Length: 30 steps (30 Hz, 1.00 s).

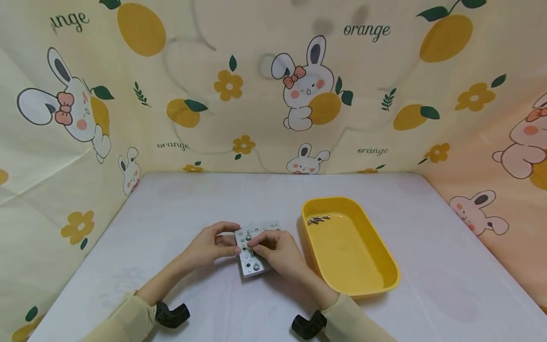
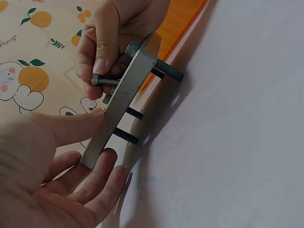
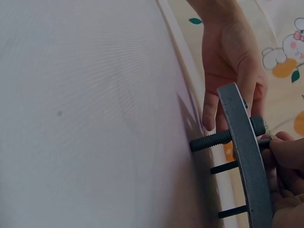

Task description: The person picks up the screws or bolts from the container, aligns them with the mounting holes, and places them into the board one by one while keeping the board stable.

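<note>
**Drilled metal plate held off the tabletop, bolts already through it**

Two black wrist mounts [image 1: 172, 315] are seen nearest the lens, at the cuffs of pale sleeves [image 1: 124, 318]. From the left, the left hand [image 1: 209, 247] is closed round one edge of a small grey metal plate [image 1: 255, 248]: in the left wrist view its thumb [image 2: 71, 126] is pressed on the upper face and its fingers [image 2: 95, 185] are curled beneath. The plate is held at the middle of the white tabletop [image 1: 205, 194], lifted clear of it, with the dark threaded ends of several bolts [image 3: 211, 140] standing out of its underside. To the right, the right hand [image 1: 278, 251] is closed on a single bolt [image 2: 105, 80], pinched between thumb and fingertips at the plate's upper face. Further right, just beside the hands, a yellow tray [image 1: 384, 280] is set on the tabletop, with a few loose bolts [image 1: 318, 219] gathered in its far corner. A cloth backdrop [image 1: 273, 85] printed with rabbits and oranges is hung behind.

The plate is judged stiff and fairly heavy for its size, its smooth faces likely to slip, so it is best gripped by the edges, clear of the threaded ends. The bolt is judged small, hard and easily dropped; a fingertip pinch near the head would suit it.
</note>
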Each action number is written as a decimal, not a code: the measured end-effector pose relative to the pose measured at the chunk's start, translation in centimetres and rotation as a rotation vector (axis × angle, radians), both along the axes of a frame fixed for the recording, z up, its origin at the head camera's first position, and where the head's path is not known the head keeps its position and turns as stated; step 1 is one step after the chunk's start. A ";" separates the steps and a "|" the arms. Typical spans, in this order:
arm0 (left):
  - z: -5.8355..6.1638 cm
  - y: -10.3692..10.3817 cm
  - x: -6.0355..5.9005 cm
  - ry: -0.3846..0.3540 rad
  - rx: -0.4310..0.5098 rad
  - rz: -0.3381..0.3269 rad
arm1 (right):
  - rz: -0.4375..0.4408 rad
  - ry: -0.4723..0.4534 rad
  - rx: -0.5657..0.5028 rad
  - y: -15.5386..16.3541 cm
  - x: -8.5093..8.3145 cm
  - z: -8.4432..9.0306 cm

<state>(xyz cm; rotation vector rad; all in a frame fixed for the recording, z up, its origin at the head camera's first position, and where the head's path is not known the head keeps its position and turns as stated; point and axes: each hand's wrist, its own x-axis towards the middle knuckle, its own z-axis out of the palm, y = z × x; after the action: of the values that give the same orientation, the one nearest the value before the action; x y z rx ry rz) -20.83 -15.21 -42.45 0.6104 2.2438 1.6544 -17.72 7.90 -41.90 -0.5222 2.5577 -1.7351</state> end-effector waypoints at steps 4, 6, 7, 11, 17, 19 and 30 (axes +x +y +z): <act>-0.1 0.1 0.2 -0.001 0.009 0.025 | -0.008 0.011 -0.010 -0.1 0.1 -0.1; -0.1 0.2 0.3 -0.004 0.013 0.041 | -0.011 0.014 -0.013 -0.1 0.1 -0.1; -0.1 0.2 0.3 -0.003 0.015 0.048 | -0.012 0.016 -0.015 -0.1 0.1 0.0; -0.2 0.5 0.5 -0.006 0.024 0.075 | -0.011 0.019 -0.010 -0.1 0.1 -0.1; -0.4 0.7 1.0 -0.015 0.073 0.092 | -0.004 0.019 -0.009 0.0 0.1 0.0; -0.4 0.7 1.1 -0.015 0.092 0.090 | -0.002 0.019 -0.011 0.0 0.2 0.1; -0.6 1.2 1.8 -0.006 0.089 0.168 | 0.022 0.028 -0.015 0.1 0.3 0.1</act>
<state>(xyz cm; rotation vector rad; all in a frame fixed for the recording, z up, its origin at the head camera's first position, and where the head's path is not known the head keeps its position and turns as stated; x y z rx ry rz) -19.07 -13.98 -43.04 0.4466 2.2816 1.8418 -17.45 7.95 -41.80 -0.5771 2.5492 -1.7537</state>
